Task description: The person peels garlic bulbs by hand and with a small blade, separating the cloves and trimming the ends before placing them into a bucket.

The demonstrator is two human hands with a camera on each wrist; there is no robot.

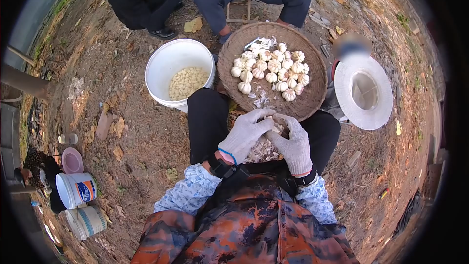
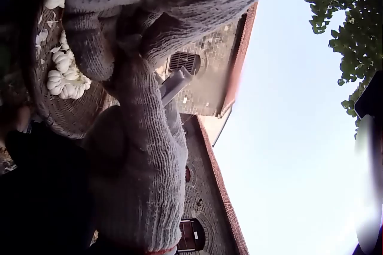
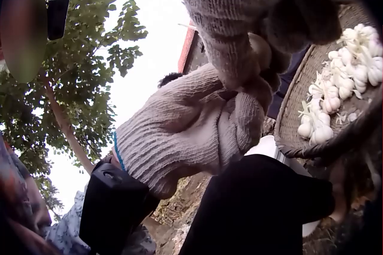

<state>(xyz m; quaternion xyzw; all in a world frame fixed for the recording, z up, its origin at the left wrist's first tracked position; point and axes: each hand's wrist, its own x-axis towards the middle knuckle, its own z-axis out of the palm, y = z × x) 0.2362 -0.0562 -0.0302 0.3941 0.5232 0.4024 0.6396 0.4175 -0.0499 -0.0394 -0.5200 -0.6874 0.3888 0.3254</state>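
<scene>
Both hands wear off-white knitted gloves and meet above the lap. The left hand [image 1: 246,134] and right hand [image 1: 293,144] have curled fingers around a garlic bulb [image 1: 278,125], mostly hidden by the gloves. In the right wrist view a pale rounded bit of garlic [image 3: 260,50] shows between the fingertips of the right hand [image 3: 239,7] and left hand [image 3: 185,129]. A flat pale strip [image 2: 175,84], too unclear to name, sticks out by the right hand [image 2: 146,165] in the left wrist view. Loose cloves or skins [image 1: 261,152] lie on the lap below.
Beyond the knees, a round wicker basket [image 1: 320,90] holds garlic bulbs [image 1: 288,71] and skins. A white bucket [image 1: 154,76] with peeled cloves stands left of it. A white hat [image 1: 383,90] is at the right, tubs [image 1: 73,190] lie at the left, and two people sit opposite.
</scene>
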